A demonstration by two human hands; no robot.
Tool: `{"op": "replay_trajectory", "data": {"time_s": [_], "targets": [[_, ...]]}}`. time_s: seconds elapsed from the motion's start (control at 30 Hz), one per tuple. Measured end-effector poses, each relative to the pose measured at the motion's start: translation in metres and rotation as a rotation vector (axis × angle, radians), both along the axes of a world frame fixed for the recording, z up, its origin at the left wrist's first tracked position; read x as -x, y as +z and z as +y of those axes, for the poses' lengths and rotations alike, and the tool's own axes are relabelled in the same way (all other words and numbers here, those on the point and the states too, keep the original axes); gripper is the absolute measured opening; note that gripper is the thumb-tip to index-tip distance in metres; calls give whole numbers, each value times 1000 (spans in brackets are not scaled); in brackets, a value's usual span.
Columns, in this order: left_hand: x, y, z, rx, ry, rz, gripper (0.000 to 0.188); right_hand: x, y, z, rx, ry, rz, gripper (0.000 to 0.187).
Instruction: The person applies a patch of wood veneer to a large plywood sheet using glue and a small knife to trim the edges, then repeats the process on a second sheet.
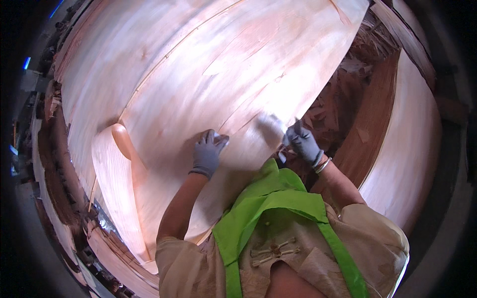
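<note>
A large pale sheet of wood veneer (pixel 164 94) spreads in front of me, with long cracks running through it. My left hand (pixel 207 151), in a grey glove, presses on the sheet with its thumb and fingers apart. Near the sheet's right edge, my right hand (pixel 304 144), gloved in grey with a light band at the wrist, is closed. A whitish blurred object (pixel 271 125) shows just left of its fingers, over the veneer. Motion blur hides its kind and exactly how the fingers meet it.
To the left lies a curled veneer piece (pixel 114 169). On the right stands a thick stack of veneer sheets (pixel 380 114) with brown layered edges. Torn reddish scraps (pixel 343 94) fill the gap between. A green apron (pixel 278 193) covers my front, close to the sheet's near edge.
</note>
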State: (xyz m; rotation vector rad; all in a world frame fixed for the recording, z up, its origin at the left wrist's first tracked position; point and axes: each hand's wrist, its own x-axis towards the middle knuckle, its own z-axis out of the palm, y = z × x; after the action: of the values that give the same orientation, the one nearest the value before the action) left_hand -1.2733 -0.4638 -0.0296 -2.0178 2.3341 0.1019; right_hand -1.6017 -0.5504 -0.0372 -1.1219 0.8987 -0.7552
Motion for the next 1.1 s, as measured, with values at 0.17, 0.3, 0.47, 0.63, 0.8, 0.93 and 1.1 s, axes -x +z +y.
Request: {"op": "replay_trajectory", "data": {"time_s": [0.17, 0.3, 0.47, 0.63, 0.8, 0.93, 1.1], "targets": [[76, 20, -93, 205, -13, 371, 38, 18, 18, -99, -106, -74, 55, 22], [129, -2, -182, 265, -33, 354, 33, 13, -1, -165, -247, -26, -124, 10], [136, -55, -207, 270, -16, 203, 35, -7, -19, -210, -389, 96, 111, 12], [155, -29, -225, 208, -67, 32, 39, 5, -41, -222, -415, 109, 129, 21], [159, -34, -225, 157, -64, -129, 38, 13, -31, -217, -280, 202, 179, 40], [162, -40, -223, 133, -33, -105, 44, 33, -46, -198, -101, 289, 367, 50], [162, -33, -227, 94, -13, 38, 45, 26, -58, -121, 154, 248, 500, 37]]}}
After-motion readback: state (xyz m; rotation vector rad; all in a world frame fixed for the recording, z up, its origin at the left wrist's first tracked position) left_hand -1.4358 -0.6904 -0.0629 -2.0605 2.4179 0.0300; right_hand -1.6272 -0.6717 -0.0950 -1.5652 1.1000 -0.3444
